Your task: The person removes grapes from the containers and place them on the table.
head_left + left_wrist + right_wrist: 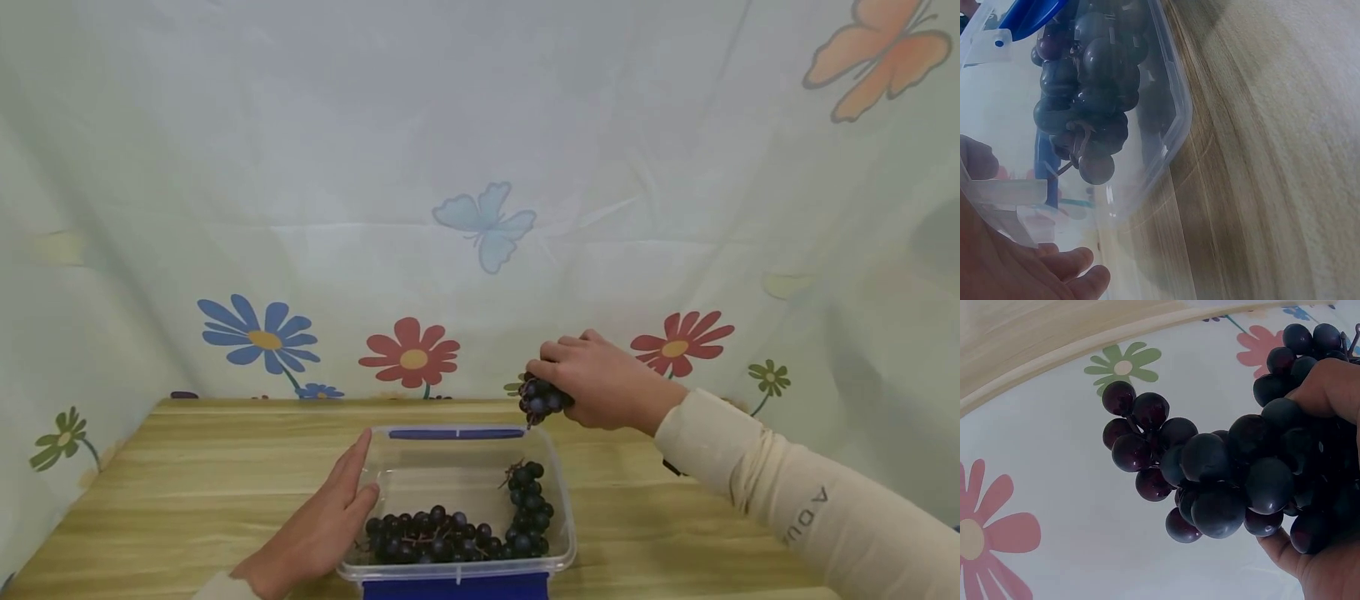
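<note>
My right hand (596, 379) grips a bunch of dark grapes (542, 398) above the far right corner of a clear plastic container (567, 508). In the right wrist view, fingers and thumb wrap round the bunch (1219, 478), and grapes hang out past them. Against the container's left wall rests my left hand (322, 521), its fingers fairly straight. Inside the container, one grape bunch (420, 537) lies along the near side and another (529, 508) along the right side. Through the clear wall, the left wrist view shows grapes (1088, 94) close to the left hand (1016, 269).
The container has blue clips, one a near blue flap (456, 587) hanging at its front. It stands on a wood-grain table (225, 467). Behind the table hangs a pale cloth (337, 167) printed with flowers and butterflies.
</note>
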`<action>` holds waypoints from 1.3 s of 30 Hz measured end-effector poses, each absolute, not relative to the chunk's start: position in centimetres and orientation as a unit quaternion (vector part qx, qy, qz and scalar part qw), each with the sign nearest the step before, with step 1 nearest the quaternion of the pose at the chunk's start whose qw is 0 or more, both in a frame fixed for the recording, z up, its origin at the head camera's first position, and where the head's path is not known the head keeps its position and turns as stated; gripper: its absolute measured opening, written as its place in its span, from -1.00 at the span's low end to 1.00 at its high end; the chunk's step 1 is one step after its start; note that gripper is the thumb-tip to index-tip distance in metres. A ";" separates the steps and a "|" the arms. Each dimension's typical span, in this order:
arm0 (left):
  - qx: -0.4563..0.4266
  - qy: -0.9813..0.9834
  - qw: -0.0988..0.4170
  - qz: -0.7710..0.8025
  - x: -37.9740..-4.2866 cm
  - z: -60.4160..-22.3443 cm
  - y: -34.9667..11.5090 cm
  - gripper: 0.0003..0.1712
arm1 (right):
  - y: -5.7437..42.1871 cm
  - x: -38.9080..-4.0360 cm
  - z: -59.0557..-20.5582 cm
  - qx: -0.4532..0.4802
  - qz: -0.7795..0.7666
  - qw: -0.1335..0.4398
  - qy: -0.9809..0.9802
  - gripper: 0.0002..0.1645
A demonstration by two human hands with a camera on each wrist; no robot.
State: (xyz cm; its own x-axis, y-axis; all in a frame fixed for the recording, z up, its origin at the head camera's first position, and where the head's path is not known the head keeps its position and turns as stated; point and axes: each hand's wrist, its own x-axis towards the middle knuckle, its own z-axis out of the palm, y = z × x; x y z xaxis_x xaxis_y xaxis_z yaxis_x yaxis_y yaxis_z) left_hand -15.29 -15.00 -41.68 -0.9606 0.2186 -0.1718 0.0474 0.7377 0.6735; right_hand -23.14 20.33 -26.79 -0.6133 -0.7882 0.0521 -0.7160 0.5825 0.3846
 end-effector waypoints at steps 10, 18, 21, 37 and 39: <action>0.075 0.921 0.123 0.363 -15.3 -41.6 -15.0 -0.11 | 21.3 -23.6 -26.5 0.411 -0.153 0.102 -0.893 -0.34; 0.074 0.925 0.123 0.353 -15.5 -41.8 -14.9 -0.11 | 22.2 -23.7 -26.0 0.391 -0.147 0.090 -0.904 -0.33; 0.071 0.925 0.126 0.352 -15.5 -41.9 -15.0 -0.10 | 22.5 -23.8 -26.0 0.388 -0.152 0.091 -0.904 -0.32; 0.064 0.923 0.126 0.358 -15.2 -41.7 -15.2 -0.11 | 24.0 -24.6 -26.4 0.363 -0.131 0.075 -0.920 -0.35; 0.068 0.924 0.121 0.355 -15.1 -41.7 -15.1 -0.11 | 24.1 -24.7 -26.5 0.361 -0.125 0.073 -0.921 -0.35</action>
State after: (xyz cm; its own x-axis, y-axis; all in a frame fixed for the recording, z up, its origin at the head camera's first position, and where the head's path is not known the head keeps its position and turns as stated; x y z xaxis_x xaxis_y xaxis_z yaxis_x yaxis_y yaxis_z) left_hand -15.12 -15.14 -41.67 -0.9615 0.2121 -0.1747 0.0405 0.7381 0.6735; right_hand -24.67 24.14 -26.47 -0.7290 -0.6831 0.0439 -0.6466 0.7083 0.2833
